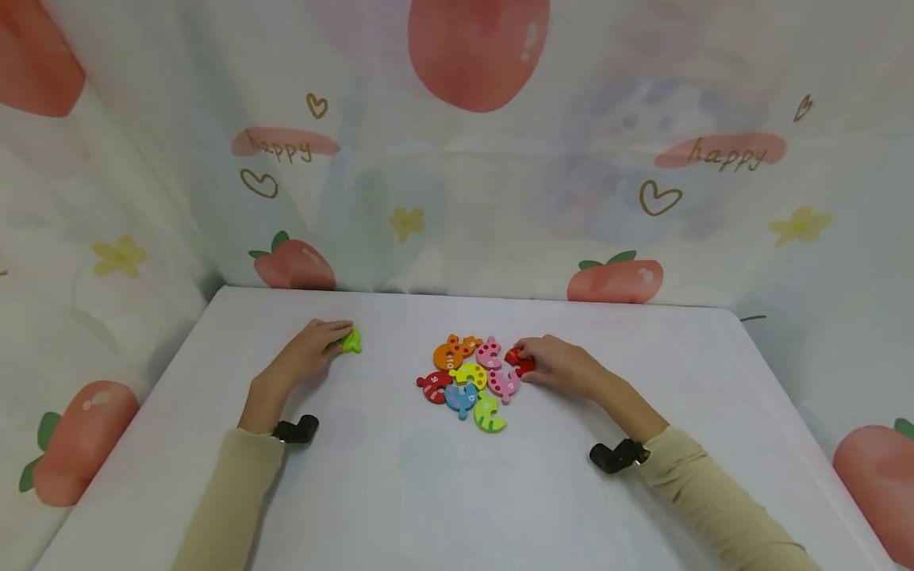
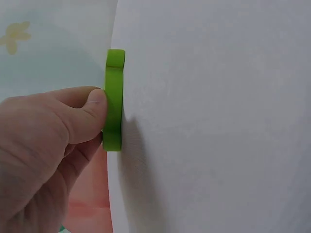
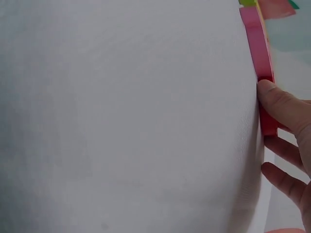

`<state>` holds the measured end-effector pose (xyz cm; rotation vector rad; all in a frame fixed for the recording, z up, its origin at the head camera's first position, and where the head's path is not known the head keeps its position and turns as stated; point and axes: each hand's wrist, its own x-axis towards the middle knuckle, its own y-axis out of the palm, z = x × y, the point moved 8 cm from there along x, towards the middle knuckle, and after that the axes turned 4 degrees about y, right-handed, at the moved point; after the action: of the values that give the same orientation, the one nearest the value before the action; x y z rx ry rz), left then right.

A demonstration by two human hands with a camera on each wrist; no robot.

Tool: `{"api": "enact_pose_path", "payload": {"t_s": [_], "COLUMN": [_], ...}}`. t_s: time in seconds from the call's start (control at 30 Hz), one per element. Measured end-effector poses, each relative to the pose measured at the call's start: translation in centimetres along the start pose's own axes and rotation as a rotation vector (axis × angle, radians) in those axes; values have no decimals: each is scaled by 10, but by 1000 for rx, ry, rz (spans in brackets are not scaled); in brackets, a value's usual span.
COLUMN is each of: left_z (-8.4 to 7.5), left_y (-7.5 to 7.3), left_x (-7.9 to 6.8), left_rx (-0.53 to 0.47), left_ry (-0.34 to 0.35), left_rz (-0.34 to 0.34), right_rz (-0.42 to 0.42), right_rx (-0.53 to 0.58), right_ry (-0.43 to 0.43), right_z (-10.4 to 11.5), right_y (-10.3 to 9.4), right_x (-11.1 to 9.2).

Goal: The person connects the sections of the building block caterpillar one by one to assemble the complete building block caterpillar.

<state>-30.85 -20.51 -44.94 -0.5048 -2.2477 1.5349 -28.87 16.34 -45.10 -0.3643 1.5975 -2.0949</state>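
My left hand [image 1: 311,350] pinches a bright green wooden piece [image 2: 113,99] between thumb and fingers, off to the left of the other pieces. In the left wrist view the piece is seen edge-on, close over the white tabletop. My right hand [image 1: 564,366] has its thumb and fingers around a red striped piece [image 1: 520,361] at the right edge of a cluster. Beside that red piece, a pink one [image 3: 257,41] shows edge-on in the right wrist view. Pink dotted [image 1: 489,353], orange [image 1: 447,357], yellow [image 1: 470,374], blue [image 1: 461,400], green striped [image 1: 489,414] and red [image 1: 434,387] pieces lie together, several bearing numbers.
The white table [image 1: 428,507] ends at a back edge against a printed curtain [image 1: 457,198] with peaches, hearts and "happy" lettering. Black wrist cameras [image 1: 296,429] sit at both cuffs, near the tabletop.
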Motion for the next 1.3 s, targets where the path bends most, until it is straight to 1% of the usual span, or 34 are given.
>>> {"api": "enact_pose_path", "payload": {"t_s": [0.13, 0.23, 0.43, 0.57, 0.7, 0.77, 0.9, 1.13, 1.3], "left_z": [1, 2, 5, 7, 8, 7, 6, 5, 3], "left_y": [-2, -2, -1, -1, 1, 1, 3, 2, 2], "left_x": [-4, -6, -6, -6, -6, -6, -5, -8, -9], "left_rx": [-25, -53, -123, -124, -124, -131, -122, -118, -118], "left_ry": [-25, -21, -18, -29, -27, -25, -24, -35, -27], "left_rz": [-41, -71, -105, -122, -124, -128, -128, -112, -108], "right_rz": [-77, -116, -105, -103, -127, -148, -185, -207, -233], "right_rx": [-35, -38, 30, 70, 103, 114, 137, 197, 241], "right_ry": [19, 48, 112, 153, 211, 226, 229, 228, 238], "right_z": [0, -2, -7, -5, -7, -7, -7, -8, -11], "right_y": [-3, -5, -5, -5, -3, -2, -3, 2, 6], "right_x": [1, 1, 1, -1, -5, -8, -10, -11, -15]}}
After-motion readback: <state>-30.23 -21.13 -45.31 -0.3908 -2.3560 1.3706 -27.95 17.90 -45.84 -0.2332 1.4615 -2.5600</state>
